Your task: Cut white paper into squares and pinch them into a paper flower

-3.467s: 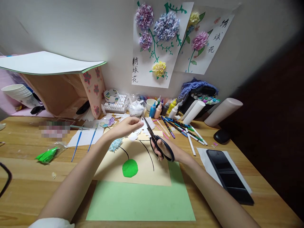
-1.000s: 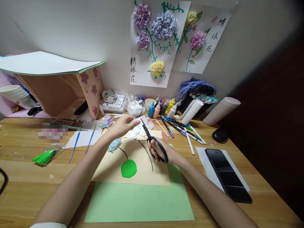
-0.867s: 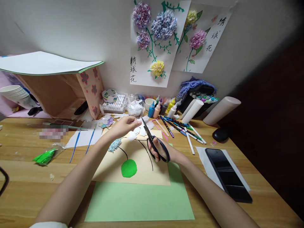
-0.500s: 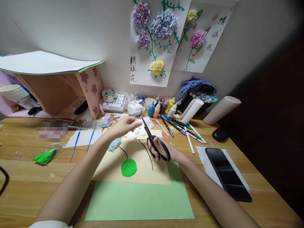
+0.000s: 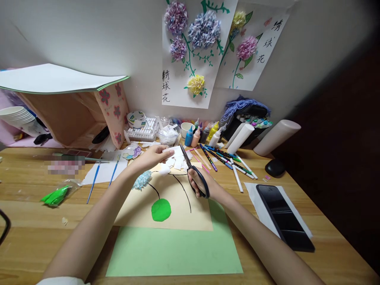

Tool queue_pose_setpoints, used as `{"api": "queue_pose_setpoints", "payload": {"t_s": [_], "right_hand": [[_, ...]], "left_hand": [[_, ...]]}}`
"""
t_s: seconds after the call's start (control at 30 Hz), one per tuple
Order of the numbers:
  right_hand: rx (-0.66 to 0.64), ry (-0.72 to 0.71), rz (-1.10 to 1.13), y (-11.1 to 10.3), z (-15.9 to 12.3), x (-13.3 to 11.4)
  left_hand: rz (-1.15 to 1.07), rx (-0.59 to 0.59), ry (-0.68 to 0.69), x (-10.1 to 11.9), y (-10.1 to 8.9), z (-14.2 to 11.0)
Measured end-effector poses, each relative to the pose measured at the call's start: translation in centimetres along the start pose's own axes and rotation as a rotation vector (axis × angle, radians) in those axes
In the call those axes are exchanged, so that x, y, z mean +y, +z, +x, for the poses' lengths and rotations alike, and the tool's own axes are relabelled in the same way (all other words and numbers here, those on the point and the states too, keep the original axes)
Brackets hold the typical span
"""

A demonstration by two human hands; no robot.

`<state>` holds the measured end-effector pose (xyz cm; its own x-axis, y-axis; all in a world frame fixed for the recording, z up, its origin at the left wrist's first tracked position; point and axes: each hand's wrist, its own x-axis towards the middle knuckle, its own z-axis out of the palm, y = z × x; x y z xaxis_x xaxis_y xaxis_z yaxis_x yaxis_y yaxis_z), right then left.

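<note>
My left hand [image 5: 151,156] pinches a small piece of white paper [image 5: 168,150] above the desk. My right hand [image 5: 204,186] grips black-handled scissors [image 5: 193,171], blades pointing up and away, closed or nearly so, just right of the paper. Below them lies a cream sheet [image 5: 175,198] with black drawn stems, a green paper leaf [image 5: 161,210] and a small blue paper flower [image 5: 142,180]. White paper scraps [image 5: 178,161] lie at its far edge. A light green sheet [image 5: 175,249] sits under it, nearer to me.
Coloured markers [image 5: 225,158], paint bottles [image 5: 202,134] and a bowl of white scraps [image 5: 168,136] line the back. Two brushes [image 5: 102,176] and a green bag [image 5: 56,196] lie left. A black phone [image 5: 283,215], a mouse [image 5: 275,167] and paper rolls [image 5: 276,136] lie right.
The scissors shifted slightly right and their blades closed beside the white paper. My left hand kept its pinch on the paper and barely moved.
</note>
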<state>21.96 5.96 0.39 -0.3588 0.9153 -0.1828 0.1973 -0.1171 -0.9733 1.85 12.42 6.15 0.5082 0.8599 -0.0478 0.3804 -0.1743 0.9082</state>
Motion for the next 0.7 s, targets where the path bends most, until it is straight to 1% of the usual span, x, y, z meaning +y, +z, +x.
{"api": "queue_pose_setpoints", "payload": {"t_s": [0.07, 0.13, 0.27, 0.37, 0.43, 0.5, 0.57, 0.7], "right_hand": [[0.037, 0.053, 0.039, 0.1, 0.1, -0.1], [0.016, 0.092, 0.087, 0.2, 0.0, -0.3], [-0.158, 0.092, 0.204, 0.5, -0.5, -0.7], [-0.236, 0.087, 0.198, 0.9, -1.0, -1.1], [-0.252, 0.081, 0.157, 1.1, -1.3, -1.4], [-0.254, 0.069, 0.12, 1.2, -1.5, -1.7], [-0.254, 0.055, 0.102, 1.2, -1.6, -1.8], [-0.253, 0.058, 0.124, 1.2, -1.5, -1.7]], "left_hand": [[0.015, 0.017, 0.005, 0.1, 0.0, 0.0], [0.057, 0.053, -0.006, 0.0, 0.0, 0.0], [0.164, 0.187, -0.005, -0.1, 0.1, 0.1], [0.253, 0.279, -0.003, -0.1, 0.2, 0.2], [0.286, 0.277, 0.003, -0.1, 0.4, 0.2], [0.285, 0.24, 0.025, -0.1, 0.6, 0.3], [0.262, 0.202, 0.042, -0.1, 0.8, 0.3], [0.187, 0.166, 0.05, -0.4, 1.1, 0.4]]}}
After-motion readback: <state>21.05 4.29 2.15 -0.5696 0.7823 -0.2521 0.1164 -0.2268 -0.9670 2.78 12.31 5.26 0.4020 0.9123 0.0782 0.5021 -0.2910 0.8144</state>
